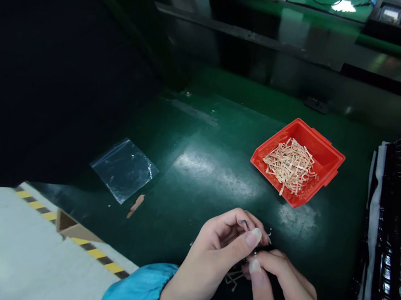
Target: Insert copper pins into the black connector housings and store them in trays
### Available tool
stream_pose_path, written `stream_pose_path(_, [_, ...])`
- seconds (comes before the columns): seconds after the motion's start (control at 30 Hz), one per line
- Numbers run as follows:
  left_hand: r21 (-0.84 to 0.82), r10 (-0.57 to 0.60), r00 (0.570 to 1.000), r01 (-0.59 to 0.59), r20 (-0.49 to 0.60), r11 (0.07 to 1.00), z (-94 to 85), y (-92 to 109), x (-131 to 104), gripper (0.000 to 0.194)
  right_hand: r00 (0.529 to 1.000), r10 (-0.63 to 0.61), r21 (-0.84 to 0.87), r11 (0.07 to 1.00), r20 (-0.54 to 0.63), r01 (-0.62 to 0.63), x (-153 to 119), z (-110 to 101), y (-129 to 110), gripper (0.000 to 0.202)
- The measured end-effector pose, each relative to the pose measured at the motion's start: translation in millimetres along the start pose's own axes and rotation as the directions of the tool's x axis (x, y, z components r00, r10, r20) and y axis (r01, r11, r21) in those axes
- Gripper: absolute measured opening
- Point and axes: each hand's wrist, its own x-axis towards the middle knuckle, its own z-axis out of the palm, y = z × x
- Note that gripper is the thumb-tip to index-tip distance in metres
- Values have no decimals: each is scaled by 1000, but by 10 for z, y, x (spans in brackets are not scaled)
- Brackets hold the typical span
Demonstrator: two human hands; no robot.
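Because the small metal parts (pixel 244 224) look fiddly, the left hand (pixel 212 262) and right hand (pixel 289 296) clamp their fingers on them nearside of the red bin (pixel 323 161), presumably placed within easy reach.

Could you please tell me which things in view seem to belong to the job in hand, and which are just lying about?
Probably part of the job:
bent piece in the left hand, right hand close against it
red bin holding thin bent strips

Probably just lying about:
clear plastic bag
brown scrap
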Motion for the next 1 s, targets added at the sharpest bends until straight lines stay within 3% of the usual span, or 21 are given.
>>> stream_pose_path(0.7, [43,-56,998,55,32,998,16,41,27,38,1000,21,-10,1000,-9,-21,13,-4,6,17])
stream_pose_path(0.87, [134,22,1000,-20,-11,991,57,11,-1,21,999,-31,11,999,-16,31,4,-16,-15,17])
stream_pose_path(1.0, [216,105,994,-100,-11,971,61,-15,-15,20,996,-16,17,1000,-89,18,-11,6,-12,16])
